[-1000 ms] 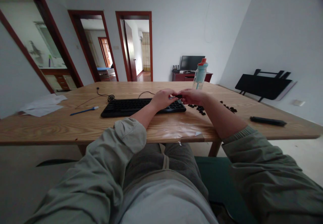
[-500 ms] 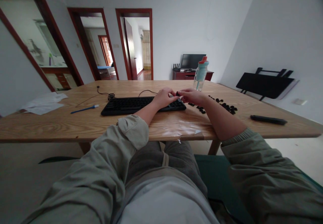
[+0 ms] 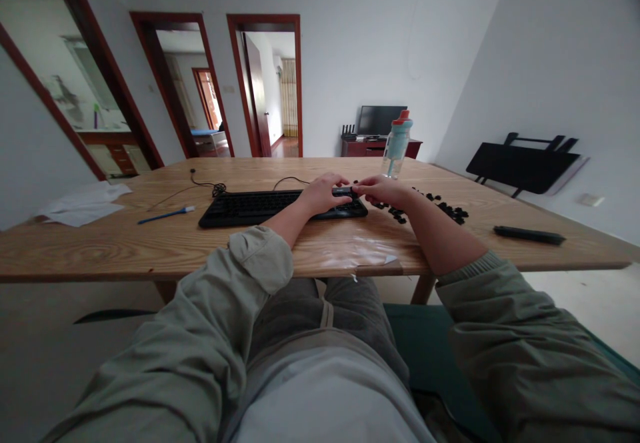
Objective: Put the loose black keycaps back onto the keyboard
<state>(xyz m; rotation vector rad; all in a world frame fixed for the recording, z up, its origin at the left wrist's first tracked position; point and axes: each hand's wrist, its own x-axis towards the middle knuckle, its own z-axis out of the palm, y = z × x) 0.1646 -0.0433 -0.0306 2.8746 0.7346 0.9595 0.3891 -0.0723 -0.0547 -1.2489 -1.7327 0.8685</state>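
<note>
A black keyboard point(image 3: 250, 208) lies on the wooden table in front of me. Over its right part is my left hand point(image 3: 325, 194), thumb and fingers bent around the upper edge, where a small grey-black area shows between them. My right hand point(image 3: 379, 190) pinches at the keyboard's upper right corner, its fingertips close to my left ones; whatever is between them is too small to name. Many loose black keycaps point(image 3: 453, 214) are scattered to the right, partly behind my right forearm.
A clear bottle with a red lid point(image 3: 397, 144) stands behind my right hand. On the wooden table point(image 3: 165, 250) lie a blue brush point(image 3: 165, 215), white paper point(image 3: 85, 204) and a cable point(image 3: 219, 188) at left, and a long black object point(image 3: 529, 235) at right.
My left thumb and fingers have spread apart, uncovering a grey-black area between them. My right fingertips have shifted slightly right, away from the left ones.
</note>
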